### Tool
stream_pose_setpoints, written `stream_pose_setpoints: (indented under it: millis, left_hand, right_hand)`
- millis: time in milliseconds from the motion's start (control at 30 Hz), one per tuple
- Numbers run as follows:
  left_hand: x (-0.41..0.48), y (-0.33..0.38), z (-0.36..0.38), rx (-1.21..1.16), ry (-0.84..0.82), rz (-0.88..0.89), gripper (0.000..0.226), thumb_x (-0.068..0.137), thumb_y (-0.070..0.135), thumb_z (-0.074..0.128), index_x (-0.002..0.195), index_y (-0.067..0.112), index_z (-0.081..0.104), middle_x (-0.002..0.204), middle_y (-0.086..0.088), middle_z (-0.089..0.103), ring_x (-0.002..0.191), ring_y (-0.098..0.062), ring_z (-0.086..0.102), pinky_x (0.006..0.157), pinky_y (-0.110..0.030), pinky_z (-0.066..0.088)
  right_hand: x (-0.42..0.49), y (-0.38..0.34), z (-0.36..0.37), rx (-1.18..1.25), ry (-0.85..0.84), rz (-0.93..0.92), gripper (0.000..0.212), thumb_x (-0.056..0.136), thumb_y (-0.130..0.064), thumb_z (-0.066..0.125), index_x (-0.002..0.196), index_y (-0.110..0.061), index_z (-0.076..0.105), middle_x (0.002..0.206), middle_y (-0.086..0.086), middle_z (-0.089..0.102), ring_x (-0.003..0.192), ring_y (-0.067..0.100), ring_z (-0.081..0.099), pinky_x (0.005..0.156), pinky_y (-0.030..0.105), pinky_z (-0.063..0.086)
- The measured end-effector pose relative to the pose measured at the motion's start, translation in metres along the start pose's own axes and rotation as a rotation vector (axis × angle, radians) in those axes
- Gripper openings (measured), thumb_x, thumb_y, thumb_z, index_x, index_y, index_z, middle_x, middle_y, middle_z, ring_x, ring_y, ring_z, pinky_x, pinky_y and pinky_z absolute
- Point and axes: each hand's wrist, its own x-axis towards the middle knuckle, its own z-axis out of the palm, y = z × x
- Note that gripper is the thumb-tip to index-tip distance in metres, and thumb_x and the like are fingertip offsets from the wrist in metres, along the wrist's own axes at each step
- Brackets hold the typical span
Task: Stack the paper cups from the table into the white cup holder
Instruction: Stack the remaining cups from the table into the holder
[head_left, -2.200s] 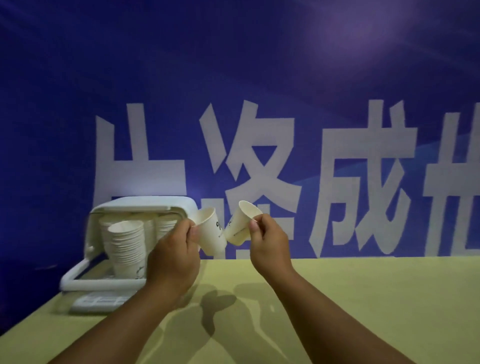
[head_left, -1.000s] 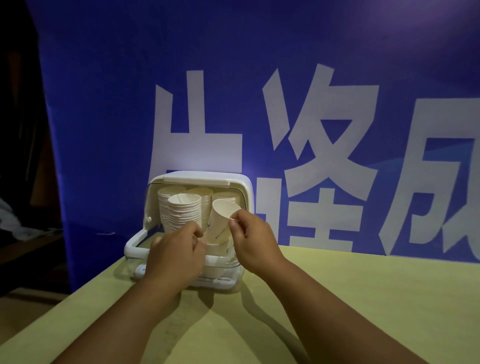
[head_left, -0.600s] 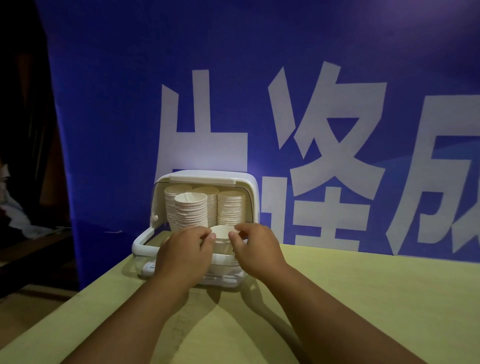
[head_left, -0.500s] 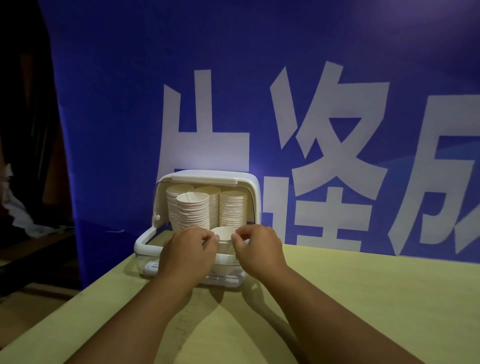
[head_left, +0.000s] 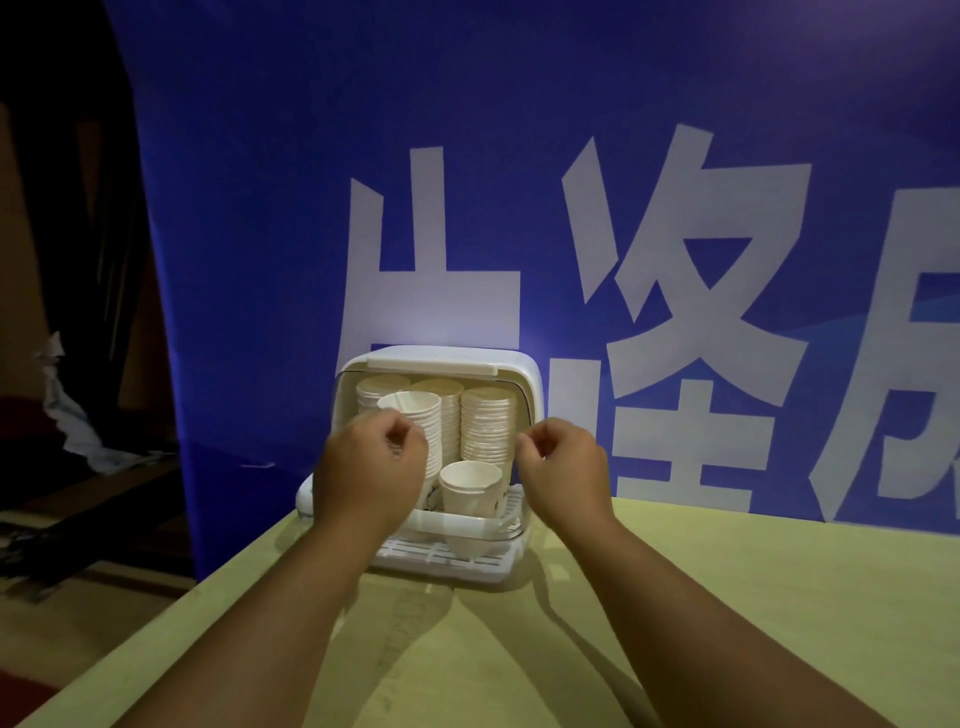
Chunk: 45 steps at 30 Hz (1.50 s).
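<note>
Every paper cup (head_left: 488, 415) in view stands stacked inside the white cup holder (head_left: 530, 371) on the tabletop (head_left: 727, 597); left hand (head_left: 371, 470) and right hand (head_left: 566, 467) hover beside a short front stack (head_left: 470, 480), fingers (head_left: 525, 442) curled, seemingly empty, so the task looks nearly done.

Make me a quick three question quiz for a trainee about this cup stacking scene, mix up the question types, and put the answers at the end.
1. True or false: the right hand is holding a paper cup.
2. Where does the short stack of cups stand? A: on the table beside the holder. B: at the front right inside the white cup holder. C: on top of the holder.
3. Besides the short one, how many tall stacks show inside the holder?
Key: 1 false; 2 B; 3 four.
</note>
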Motion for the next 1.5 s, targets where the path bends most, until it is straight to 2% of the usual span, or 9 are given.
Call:
stream_pose_setpoints:
  millis: [133, 267, 400, 733, 900, 1033, 1200, 1333, 1500]
  left_hand:
    - [0.043, -0.004, -0.005, 0.052, 0.062, 0.056, 0.007, 0.096, 0.028, 0.061, 0.098, 0.024, 0.066, 0.101, 0.007, 0.063, 0.092, -0.017, 0.056, 0.066, -0.029, 0.043]
    - [0.074, -0.021, 0.001, 0.139, -0.083, 0.031, 0.039, 0.104, 0.035, 0.048, 0.141, 0.025, 0.056, 0.143, 0.001, 0.056, 0.132, -0.022, 0.042, 0.106, -0.046, 0.036]
    - [0.088, -0.034, 0.01, 0.198, -0.182, 0.043, 0.047, 0.109, 0.035, 0.037, 0.154, 0.026, 0.043, 0.159, 0.003, 0.043, 0.147, -0.022, 0.032, 0.118, -0.047, 0.021]
    - [0.095, -0.035, 0.006, 0.096, -0.116, 0.039, 0.036, 0.107, 0.028, 0.048, 0.139, 0.018, 0.061, 0.137, -0.003, 0.06, 0.12, -0.023, 0.054, 0.101, -0.044, 0.05]
    - [0.093, -0.031, -0.004, 0.03, -0.126, 0.003, 0.041, 0.09, 0.057, 0.067, 0.119, 0.027, 0.066, 0.118, 0.008, 0.058, 0.106, -0.016, 0.056, 0.082, -0.035, 0.051]
    - [0.082, -0.027, -0.016, 0.057, -0.183, 0.015, 0.051, 0.074, 0.07, 0.074, 0.108, 0.033, 0.062, 0.115, 0.01, 0.053, 0.104, -0.014, 0.052, 0.08, -0.032, 0.049]
    - [0.063, -0.025, -0.031, 0.099, -0.176, -0.003, 0.017, 0.098, 0.046, 0.061, 0.093, 0.03, 0.064, 0.11, 0.005, 0.053, 0.106, -0.021, 0.054, 0.079, -0.034, 0.047]
    - [0.046, -0.03, -0.041, 0.083, -0.21, -0.015, 0.007, 0.1, 0.033, 0.063, 0.103, 0.027, 0.066, 0.115, 0.004, 0.052, 0.104, -0.019, 0.053, 0.081, -0.032, 0.042]
    - [0.029, -0.038, -0.033, 0.082, -0.167, -0.009, 0.039, 0.083, 0.032, 0.084, 0.115, 0.031, 0.062, 0.119, 0.012, 0.045, 0.115, -0.013, 0.042, 0.091, -0.032, 0.042]
  right_hand:
    - [0.027, -0.016, -0.001, 0.087, 0.082, -0.055, 0.005, 0.097, -0.026, 0.062, 0.101, -0.024, 0.066, 0.091, -0.009, 0.064, 0.078, 0.007, 0.06, 0.064, 0.013, 0.045]
    - [0.047, -0.019, 0.008, 0.125, 0.117, -0.082, 0.02, 0.099, -0.027, 0.059, 0.116, -0.022, 0.068, 0.108, -0.004, 0.064, 0.088, 0.008, 0.058, 0.066, 0.011, 0.042]
    - [0.055, -0.013, 0.012, 0.107, 0.098, -0.088, 0.024, 0.099, -0.033, 0.059, 0.117, -0.023, 0.07, 0.106, -0.003, 0.066, 0.083, 0.007, 0.061, 0.062, 0.012, 0.044]
    - [0.055, -0.018, 0.008, 0.141, 0.064, -0.065, 0.017, 0.096, -0.038, 0.063, 0.093, -0.022, 0.068, 0.081, -0.009, 0.064, 0.075, 0.009, 0.06, 0.061, 0.018, 0.045]
    - [0.053, -0.024, 0.003, 0.126, 0.03, -0.076, 0.018, 0.095, -0.036, 0.065, 0.088, -0.019, 0.066, 0.077, -0.007, 0.061, 0.072, 0.01, 0.058, 0.062, 0.019, 0.043]
    - [0.042, -0.028, -0.006, 0.165, -0.065, -0.075, 0.012, 0.094, -0.028, 0.068, 0.101, -0.019, 0.065, 0.084, -0.004, 0.062, 0.074, 0.008, 0.058, 0.061, 0.019, 0.043]
    - [0.019, -0.028, -0.01, 0.114, -0.176, -0.114, 0.024, 0.096, -0.025, 0.066, 0.119, -0.029, 0.067, 0.073, -0.003, 0.057, 0.062, 0.008, 0.053, 0.052, 0.014, 0.044]
    - [0.0, -0.03, -0.011, 0.064, -0.199, -0.132, 0.027, 0.095, -0.022, 0.067, 0.12, -0.031, 0.068, 0.071, -0.009, 0.055, 0.062, 0.005, 0.054, 0.059, 0.015, 0.048]
    - [-0.013, -0.028, -0.006, -0.003, -0.155, -0.154, 0.034, 0.09, -0.021, 0.073, 0.121, -0.034, 0.067, 0.087, -0.005, 0.057, 0.075, 0.008, 0.058, 0.068, 0.016, 0.049]
